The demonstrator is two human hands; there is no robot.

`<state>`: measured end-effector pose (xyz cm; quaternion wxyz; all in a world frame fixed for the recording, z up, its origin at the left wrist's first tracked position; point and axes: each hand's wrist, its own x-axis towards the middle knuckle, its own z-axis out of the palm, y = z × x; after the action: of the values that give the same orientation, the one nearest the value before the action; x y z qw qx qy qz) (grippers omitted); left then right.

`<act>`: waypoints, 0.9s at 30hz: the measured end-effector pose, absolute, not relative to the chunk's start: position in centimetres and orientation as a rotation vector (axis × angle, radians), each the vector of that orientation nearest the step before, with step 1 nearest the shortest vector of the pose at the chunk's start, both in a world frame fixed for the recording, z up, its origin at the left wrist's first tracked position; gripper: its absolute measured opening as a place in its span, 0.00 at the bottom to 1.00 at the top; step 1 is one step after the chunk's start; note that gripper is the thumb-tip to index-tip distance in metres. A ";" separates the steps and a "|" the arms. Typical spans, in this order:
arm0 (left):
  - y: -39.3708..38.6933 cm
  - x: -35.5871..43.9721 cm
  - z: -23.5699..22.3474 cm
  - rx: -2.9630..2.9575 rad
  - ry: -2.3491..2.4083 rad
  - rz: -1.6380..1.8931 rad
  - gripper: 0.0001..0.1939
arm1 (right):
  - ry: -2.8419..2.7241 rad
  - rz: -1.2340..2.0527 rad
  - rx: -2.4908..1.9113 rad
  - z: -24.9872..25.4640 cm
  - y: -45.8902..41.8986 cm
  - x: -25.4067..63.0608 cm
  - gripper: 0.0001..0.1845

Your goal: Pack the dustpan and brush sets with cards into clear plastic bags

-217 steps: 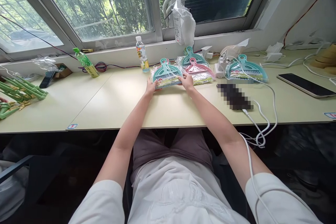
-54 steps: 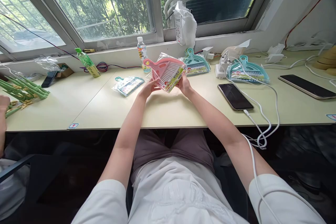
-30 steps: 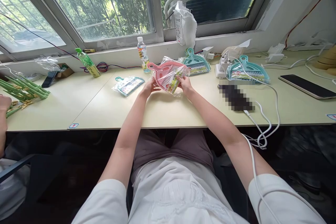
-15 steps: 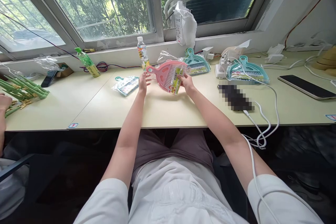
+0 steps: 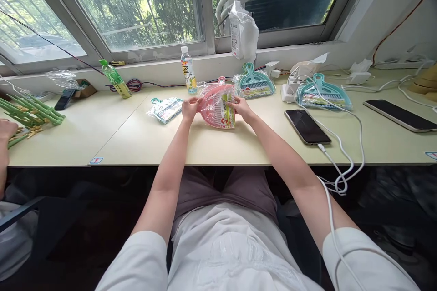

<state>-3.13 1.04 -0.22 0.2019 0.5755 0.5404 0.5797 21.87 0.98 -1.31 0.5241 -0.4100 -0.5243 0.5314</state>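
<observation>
Both hands of the seated person are on one item: a pink dustpan-and-brush set (image 5: pixel 214 111) in clear wrapping. The left hand (image 5: pixel 191 109) grips its left edge, fingers closed; the right hand (image 5: pixel 243 109) holds the opposite edge, thumb near the yellow-green label. The set is above the pale tabletop (image 5: pixel 136 145), handle end away from the person; from where I stand I cannot tell whether its lower edge touches the surface.

Left of the left hand: a wrapped teal set (image 5: pixel 167 110), lying flat. Behind the right hand: a second teal set (image 5: pixel 254 84). Further right, beside a white power strip (image 5: pixel 288 94): a third teal set (image 5: pixel 326 97), white cable across it. A white-capped bottle (image 5: pixel 189 72) stands upright behind the pink set. Nearer the right forearm: a dark-screened phone (image 5: pixel 307 126), cable plugged in.
</observation>
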 end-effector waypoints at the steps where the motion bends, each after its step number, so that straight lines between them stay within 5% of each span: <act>1: 1.1 -3.1 -0.2 1.576 1.515 1.627 0.18 | -1.259 1.273 -0.981 -1.3 0.9 21.9 0.19; 11: 1.5 -3.3 -0.9 1.316 1.363 1.621 0.20 | -1.304 1.230 -0.980 -1.3 1.1 21.9 0.20; 23: 2.5 -8.1 -1.1 0.541 1.792 2.017 0.03 | -1.077 1.036 -0.999 -1.8 3.0 24.5 0.24; 27: 1.9 -7.9 -0.6 0.546 1.925 2.061 0.18 | -1.020 1.074 -1.002 -1.5 2.3 23.9 0.25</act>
<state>-7.94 1.92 -0.62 0.1340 0.1882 0.6641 0.7110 23.95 2.30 -1.48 0.6265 -0.4367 -0.4446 0.4681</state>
